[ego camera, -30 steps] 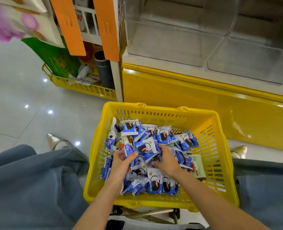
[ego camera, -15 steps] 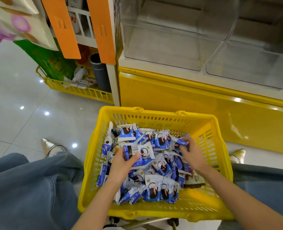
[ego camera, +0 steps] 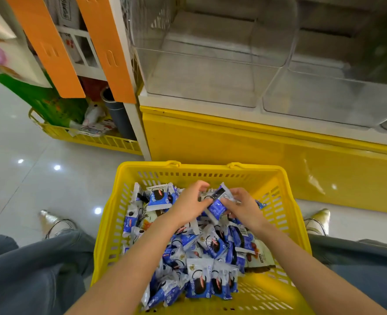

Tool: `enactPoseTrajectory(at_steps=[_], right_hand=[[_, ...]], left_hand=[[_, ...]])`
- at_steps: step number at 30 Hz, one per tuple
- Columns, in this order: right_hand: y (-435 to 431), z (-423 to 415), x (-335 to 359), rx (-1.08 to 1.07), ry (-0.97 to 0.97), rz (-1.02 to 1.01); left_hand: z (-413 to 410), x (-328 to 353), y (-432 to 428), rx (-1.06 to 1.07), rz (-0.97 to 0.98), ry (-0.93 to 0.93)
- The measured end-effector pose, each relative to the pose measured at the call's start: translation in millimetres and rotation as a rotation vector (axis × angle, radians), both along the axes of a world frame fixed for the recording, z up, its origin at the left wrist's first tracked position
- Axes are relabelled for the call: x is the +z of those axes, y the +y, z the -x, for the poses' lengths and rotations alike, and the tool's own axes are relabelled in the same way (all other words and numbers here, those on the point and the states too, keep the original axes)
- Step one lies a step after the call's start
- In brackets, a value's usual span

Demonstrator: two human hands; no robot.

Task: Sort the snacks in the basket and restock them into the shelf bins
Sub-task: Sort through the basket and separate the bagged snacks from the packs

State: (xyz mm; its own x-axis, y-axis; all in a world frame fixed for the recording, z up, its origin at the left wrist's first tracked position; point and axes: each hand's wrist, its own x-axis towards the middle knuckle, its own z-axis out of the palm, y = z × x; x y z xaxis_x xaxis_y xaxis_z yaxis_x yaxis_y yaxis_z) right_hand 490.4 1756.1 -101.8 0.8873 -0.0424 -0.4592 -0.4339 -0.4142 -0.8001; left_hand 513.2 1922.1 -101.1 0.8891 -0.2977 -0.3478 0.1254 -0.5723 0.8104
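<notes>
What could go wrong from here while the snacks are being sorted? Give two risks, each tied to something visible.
1. The left hand and right hand pinch one blue packet over the pile; it may slip back among near-identical packets.
2. Beige packets lie mixed with blue ones near the yellow basket's right wall; they could end up in the wrong clear bin.

The packet (ego camera: pixel 217 204) pinched in the fingers (ego camera: pixel 200 185) was glossy plastic film, like the loose packets (ego camera: pixel 201 283) beneath them. Around the fingers, the basket (ego camera: pixel 210 165) was shiny slotted plastic. Beyond them stood bins (ego camera: pixel 210 76) of smooth clear plastic. The floor (ego camera: pixel 40 178) to their left was polished tile, and the trousers (ego camera: pixel 28 269) were matt denim.
</notes>
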Motion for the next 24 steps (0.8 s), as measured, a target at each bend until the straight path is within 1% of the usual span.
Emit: enactPoseTrajectory(at_steps=[2,3,4,6,7,8,9,11,13,15,18,22,24], right_hand=[[-10.3,-5.6,-3.8,-0.056,0.004,0.116],[-15.0,-8.5,-4.5,-0.081,0.029,0.172],[-19.6,-11.1,-5.5,-0.085,0.063,0.252],[-25.3,-13.2,-11.1,0.001,0.1,0.524],[-23.4,-12.7,-12.2,0.051,0.071,0.651],[-17.3,-11.1,-11.5,0.095,0.016,0.705],[-8.1,-9.0,-11.3,0.129,-0.021,0.661],[19.4,-0.8,-11.9,0.206,0.002,0.449],[53.0,10.0,-17.5,0.298,0.134,0.309],[81.3,20.1,-27.7,0.277,0.262,0.22],[99.5,27.1,-36.3,0.166,0.29,0.191],[78.1,28.0,-32.0,0.184,0.297,0.15],[53.5,28.5,-27.4,0.224,0.254,0.207]], left_hand=[[2.2,-7.4,27.1,0.167,-0.104,-0.156],[3.9,-12.8,44.0,0.253,-0.183,-0.199],[5.5,-19.3,61.2,0.322,-0.268,-0.204],[8.8,-29.0,86.5,0.402,-0.399,-0.111],[9.4,-31.9,92.2,0.405,-0.433,-0.038],[8.8,-34.5,94.0,0.386,-0.446,0.031],[7.0,-37.1,93.2,0.359,-0.443,0.094],[0.8,-40.2,88.0,0.338,-0.401,0.219],[-4.1,-41.7,82.0,0.41,-0.325,0.265],[-5.6,-41.9,77.5,0.538,-0.252,0.229],[2.2,-33.2,77.4,0.635,-0.143,0.163],[27.8,-22.0,83.6,0.556,-0.1,0.071],[39.7,-18.1,80.3,0.495,-0.059,0.108]])
